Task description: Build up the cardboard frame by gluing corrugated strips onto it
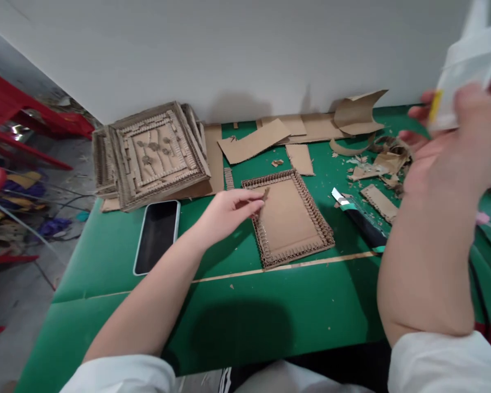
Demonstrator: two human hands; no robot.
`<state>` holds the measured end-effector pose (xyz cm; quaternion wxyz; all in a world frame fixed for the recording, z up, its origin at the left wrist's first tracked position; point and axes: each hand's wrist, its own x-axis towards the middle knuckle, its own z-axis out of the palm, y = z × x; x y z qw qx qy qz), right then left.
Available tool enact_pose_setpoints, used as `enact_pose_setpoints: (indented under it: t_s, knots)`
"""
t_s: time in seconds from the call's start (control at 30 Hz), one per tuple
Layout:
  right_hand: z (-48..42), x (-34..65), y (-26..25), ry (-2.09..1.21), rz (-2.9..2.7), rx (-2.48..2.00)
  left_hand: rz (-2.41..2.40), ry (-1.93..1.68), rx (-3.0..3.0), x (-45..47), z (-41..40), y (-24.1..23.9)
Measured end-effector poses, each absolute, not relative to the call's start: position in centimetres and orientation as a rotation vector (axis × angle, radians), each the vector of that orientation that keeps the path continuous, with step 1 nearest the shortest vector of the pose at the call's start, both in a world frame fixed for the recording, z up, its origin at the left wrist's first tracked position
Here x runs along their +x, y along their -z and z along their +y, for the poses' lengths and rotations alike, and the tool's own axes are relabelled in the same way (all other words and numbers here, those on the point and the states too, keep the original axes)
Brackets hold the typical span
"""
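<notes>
My left hand [231, 213] pinches a small strip of corrugated cardboard [265, 193] above the left side of a cardboard frame [291, 215]. This frame lies flat on the green table, with corrugated strips standing along its edges. Raised at the upper right, my right hand [462, 117] has its fingers wrapped round a translucent white bottle [470, 63] with a pointed tip and a bit of yellow on its side. The bottle is blurred, and its tip runs out of view at the top.
Finished-looking cardboard frames [155, 153] are stacked at the back left, a phone [157, 237] in front of them. A utility knife [360, 221] with its blade out lies right of the frame. Cardboard pieces [256, 141] and scraps [387, 164] line the wall.
</notes>
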<state>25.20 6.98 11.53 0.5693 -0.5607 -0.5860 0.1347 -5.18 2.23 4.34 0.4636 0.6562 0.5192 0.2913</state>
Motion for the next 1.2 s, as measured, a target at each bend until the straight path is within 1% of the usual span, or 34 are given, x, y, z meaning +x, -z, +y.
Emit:
enact_pose_setpoints:
  t_s: [0.07, 0.13, 0.2, 0.4, 0.5, 0.63, 0.73, 0.8, 0.97, 1.03, 1.1, 1.2]
  knots:
    - [7.4, 24.2, -10.3, -0.508, -1.143, -1.319, 1.498, -0.592, 1.92, -5.0, 3.7, -4.9]
    - [8.0, 23.6, -8.8, -0.63, -1.121, -1.367, 1.61, -0.34, 2.191, -4.2, 5.0, -5.5]
    - [8.9, 23.3, -7.0, -0.674, -1.192, -1.408, 1.649, -0.124, 2.397, -3.0, 6.1, -5.8]
    - [11.1, 23.4, -1.5, -0.537, -1.48, -1.594, 1.73, 0.317, 2.639, 0.0, 7.2, -5.3]
    - [11.3, 23.7, 0.1, -0.47, -1.586, -1.732, 1.725, 0.382, 2.668, 0.6, 7.5, -5.0]
    - [11.3, 23.9, 0.9, -0.427, -1.659, -1.872, 1.687, 0.394, 2.685, 1.3, 7.9, -4.7]
    - [11.4, 24.1, 0.8, -0.465, -1.699, -1.948, 1.662, 0.422, 2.675, 1.6, 8.0, -4.4]
    - [11.1, 24.6, -0.3, -0.494, -1.742, -1.966, 1.662, 0.436, 2.668, 1.6, 8.0, -4.2]
    - [7.5, 25.1, -6.9, -0.504, -1.72, -2.031, 1.634, 0.424, 2.695, 1.3, 8.0, -3.6]
    - [6.1, 24.0, -9.1, -0.486, -1.78, -1.845, 1.617, 0.426, 2.704, 1.2, 8.0, -3.5]
    - [5.8, 22.1, -9.6, -0.42, -1.936, -1.627, 1.618, 0.434, 2.709, 1.3, 8.0, -3.5]
    - [7.3, 19.3, -7.4, -0.407, -2.211, -1.526, 1.626, 0.433, 2.724, 1.4, 7.8, -3.5]
